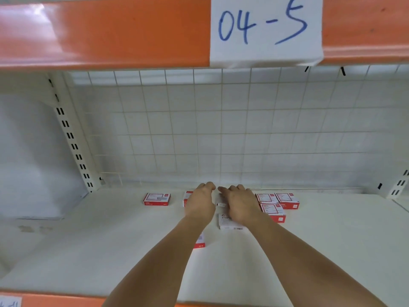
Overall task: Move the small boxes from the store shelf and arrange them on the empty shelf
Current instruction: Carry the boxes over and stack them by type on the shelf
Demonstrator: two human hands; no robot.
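White shelf board (309, 251) with a wire grid back panel (221, 129), a slotted upright (70, 138) on the left, and an orange beam (110, 29) overhead with a paper label (266, 29) reading "04-5". Small red-and-white staple boxes sit toward the far middle: one alone on the left (157, 199), a cluster of three on the right (278, 203), a white one (230, 222) half under the right wrist. Both hands reach in side by side, left hand (200, 201) with fingers curled over a box (187, 197), right hand (240, 203) spread flat over the boxes, not clearly gripping anything.

A shop: slotted shelf upright (73, 147), handwritten shelf label (265, 29).
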